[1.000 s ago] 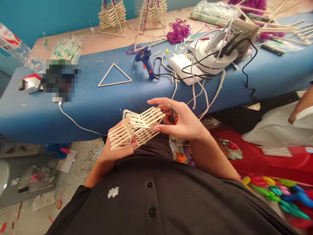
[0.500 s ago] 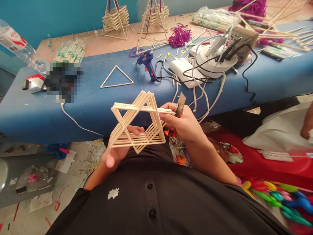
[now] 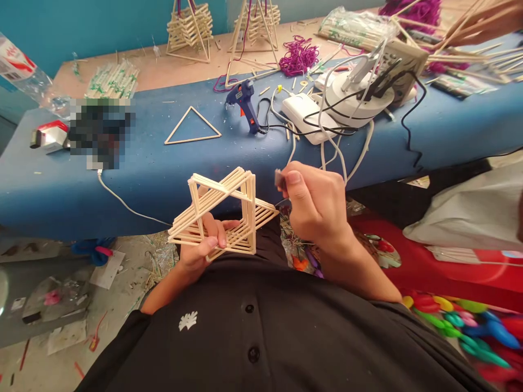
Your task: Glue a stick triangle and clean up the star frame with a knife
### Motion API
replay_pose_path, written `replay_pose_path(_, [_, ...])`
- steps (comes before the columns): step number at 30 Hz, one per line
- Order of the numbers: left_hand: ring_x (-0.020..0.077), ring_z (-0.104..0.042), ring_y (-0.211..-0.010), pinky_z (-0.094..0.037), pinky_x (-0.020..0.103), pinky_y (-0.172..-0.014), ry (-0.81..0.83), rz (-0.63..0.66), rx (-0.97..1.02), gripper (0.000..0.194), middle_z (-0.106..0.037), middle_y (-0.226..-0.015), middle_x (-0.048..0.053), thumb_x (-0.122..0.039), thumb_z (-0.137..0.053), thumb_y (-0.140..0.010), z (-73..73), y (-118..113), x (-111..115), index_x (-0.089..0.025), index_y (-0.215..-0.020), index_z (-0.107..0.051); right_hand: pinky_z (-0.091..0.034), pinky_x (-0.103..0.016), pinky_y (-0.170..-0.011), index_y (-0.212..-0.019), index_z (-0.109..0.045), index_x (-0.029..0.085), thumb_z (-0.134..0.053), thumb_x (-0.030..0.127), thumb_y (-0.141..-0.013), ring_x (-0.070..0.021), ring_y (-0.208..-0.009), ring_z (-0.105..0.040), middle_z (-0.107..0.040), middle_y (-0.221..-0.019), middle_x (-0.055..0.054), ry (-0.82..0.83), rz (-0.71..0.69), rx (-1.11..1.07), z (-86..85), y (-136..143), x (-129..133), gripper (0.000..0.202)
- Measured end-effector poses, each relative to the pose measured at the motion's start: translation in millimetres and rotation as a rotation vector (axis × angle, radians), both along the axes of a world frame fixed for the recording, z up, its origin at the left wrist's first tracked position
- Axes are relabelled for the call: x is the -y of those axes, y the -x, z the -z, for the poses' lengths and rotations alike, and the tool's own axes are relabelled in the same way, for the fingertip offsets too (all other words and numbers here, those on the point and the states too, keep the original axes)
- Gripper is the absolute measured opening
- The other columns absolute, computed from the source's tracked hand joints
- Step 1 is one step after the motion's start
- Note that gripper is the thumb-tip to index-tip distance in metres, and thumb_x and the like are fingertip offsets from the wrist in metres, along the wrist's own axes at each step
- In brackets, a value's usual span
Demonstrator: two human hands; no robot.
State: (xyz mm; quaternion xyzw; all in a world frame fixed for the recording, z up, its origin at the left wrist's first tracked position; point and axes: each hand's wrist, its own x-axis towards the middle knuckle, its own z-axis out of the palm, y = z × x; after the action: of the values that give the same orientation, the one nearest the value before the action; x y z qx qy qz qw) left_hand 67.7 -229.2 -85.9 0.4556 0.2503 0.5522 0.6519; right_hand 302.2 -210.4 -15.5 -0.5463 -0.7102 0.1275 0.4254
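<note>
My left hand (image 3: 199,251) grips a star-shaped frame of stacked wooden sticks (image 3: 229,191) by its lower left side, thumb in front and fingers through the opening. To the right of the frame and apart from it, my right hand (image 3: 316,204) is closed around a cutter knife (image 3: 280,179). Only the short, brownish end of the knife shows past the thumb. A single triangle of sticks (image 3: 193,140) lies flat on the blue table (image 3: 151,190). A blue glue gun (image 3: 247,106) rests on its side behind the frame.
White power strip (image 3: 308,117) and tangled cables lie at the right. Purple yarn (image 3: 300,56), bagged sticks (image 3: 354,30) and two finished stick ornaments (image 3: 190,30) stand behind. Another person's hand (image 3: 486,24) reaches among sticks at the upper right. A plastic bottle (image 3: 30,71) lies left.
My right hand has let go of the frame and moved right with the knife. My left fingers have closed on the frame, which has tilted. Another person's hand has appeared at the upper right.
</note>
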Motion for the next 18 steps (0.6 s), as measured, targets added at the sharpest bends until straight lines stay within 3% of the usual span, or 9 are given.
replay_pose_path(3, [0.0113,-0.05,-0.054,-0.065,0.056,-0.112,-0.028,0.013,-0.014,0.043,-0.049,-0.058,-0.006,-0.043,-0.085,-0.084,1.6,0.5,2.0,-0.023,-0.067,-0.051,-0.022,-0.039,-0.064,-0.069,-0.043,0.024,-0.035,0.044,-0.115,-0.0165,-0.058,-0.041,-0.053,-0.062,-0.004,-0.069,0.061,0.168,-3.0,13.1,2.2,0.05])
replay_pose_path(6, [0.0133,-0.055,-0.057,-0.065,0.055,-0.11,-0.05,0.028,-0.03,0.041,-0.051,-0.059,-0.006,-0.042,-0.083,-0.085,3.5,1.4,3.3,-0.023,-0.068,-0.052,-0.017,-0.039,-0.061,-0.068,-0.036,0.024,-0.041,0.038,-0.112,-0.015,-0.055,-0.032,-0.049,-0.059,-0.003,-0.109,0.11,0.233,-2.2,21.3,0.5,0.047])
replay_pose_path(18, [0.0125,-0.054,-0.055,-0.067,0.047,-0.102,-0.018,0.058,-0.013,0.038,-0.05,-0.057,-0.006,-0.037,-0.082,-0.084,5.9,5.2,3.3,-0.023,-0.066,-0.052,-0.012,-0.038,-0.06,-0.062,-0.052,0.02,-0.044,0.04,-0.109,-0.014,-0.054,-0.028,-0.056,-0.058,-0.006,-0.061,0.229,0.38,-7.9,20.6,-2.3,0.051])
